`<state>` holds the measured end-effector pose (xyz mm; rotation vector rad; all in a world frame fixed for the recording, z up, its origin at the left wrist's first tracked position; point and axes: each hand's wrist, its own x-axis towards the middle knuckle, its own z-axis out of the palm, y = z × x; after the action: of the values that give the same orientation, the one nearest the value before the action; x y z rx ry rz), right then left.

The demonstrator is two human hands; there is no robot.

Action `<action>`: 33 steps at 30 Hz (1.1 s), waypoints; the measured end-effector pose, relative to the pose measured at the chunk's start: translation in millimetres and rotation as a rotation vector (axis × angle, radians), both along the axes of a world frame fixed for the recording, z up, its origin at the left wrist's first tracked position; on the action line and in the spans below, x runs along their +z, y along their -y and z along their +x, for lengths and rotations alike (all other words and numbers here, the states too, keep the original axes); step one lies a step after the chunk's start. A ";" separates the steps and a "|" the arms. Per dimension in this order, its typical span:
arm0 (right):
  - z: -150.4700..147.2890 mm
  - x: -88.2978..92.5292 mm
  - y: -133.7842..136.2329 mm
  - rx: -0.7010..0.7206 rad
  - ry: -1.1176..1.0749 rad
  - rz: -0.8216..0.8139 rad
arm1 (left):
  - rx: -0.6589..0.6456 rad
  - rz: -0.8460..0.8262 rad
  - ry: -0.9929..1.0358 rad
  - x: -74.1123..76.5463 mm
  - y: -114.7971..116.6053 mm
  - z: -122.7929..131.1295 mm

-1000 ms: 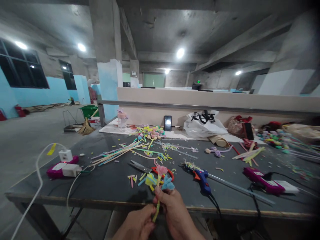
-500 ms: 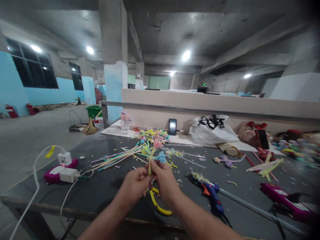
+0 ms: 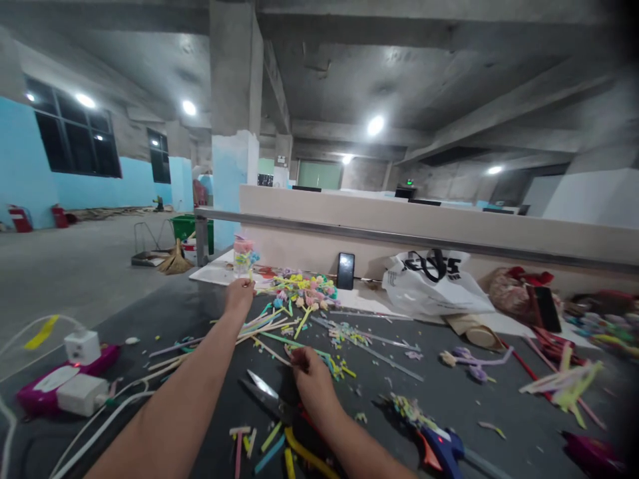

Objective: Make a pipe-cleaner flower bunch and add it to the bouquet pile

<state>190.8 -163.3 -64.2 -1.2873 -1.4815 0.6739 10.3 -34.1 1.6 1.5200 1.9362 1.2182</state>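
Note:
My left hand (image 3: 241, 294) is stretched out toward the back left of the table, its fingers closed on the stem of a small craft flower. The flower's blue bloom (image 3: 254, 257) shows in front of a clear bottle with a pink lid (image 3: 243, 253). My right hand (image 3: 313, 378) hangs low over the table with its fingers curled together; whether they hold anything is hidden. Just left of it lie scissors (image 3: 267, 391) with their blades apart, their handles partly under the hand. Yellow-handled pliers (image 3: 307, 452) lie nearer me.
Several craft flowers (image 3: 309, 289) lie heaped at the back, with thin coloured sticks (image 3: 259, 326) before them. A blue glue gun (image 3: 446, 449) lies at right. A phone (image 3: 345, 271) stands against the partition beside a white bag (image 3: 434, 283). Purple power strip (image 3: 42, 389) at left.
My hands have parted. The left has carried the flower forward and left toward the bottle; the right has stayed near the middle, now lower over the table. The scissors have come into view.

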 end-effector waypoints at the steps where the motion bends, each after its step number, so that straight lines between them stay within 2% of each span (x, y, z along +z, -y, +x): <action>1: 1.0 -4.0 -1.1 0.004 0.012 -0.005 | 0.002 -0.021 -0.036 -2.3 -10.6 1.1; 7: 3.4 -15.1 -4.3 0.026 0.278 0.014 | 0.022 -0.109 -0.203 -16.1 -62.4 8.0; 13: 6.0 -16.3 -7.6 0.062 0.429 0.015 | 0.044 -0.089 -0.300 -29.1 -95.6 6.8; 20: 4.7 -32.1 -16.4 0.034 0.543 0.073 | 0.034 -0.017 -0.360 -42.4 -118.6 9.5; 25: 4.5 -40.4 -21.8 0.043 0.590 0.049 | 0.004 -0.028 -0.341 -49.2 -132.1 14.5; 33: 5.5 -40.0 -26.0 0.078 0.619 0.008 | -0.085 -0.039 -0.284 -45.9 -147.5 15.1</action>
<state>196.3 -137.3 -104.2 -1.5174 -2.0335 0.3223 25.4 113.5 -44.3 1.8166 2.0305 0.9660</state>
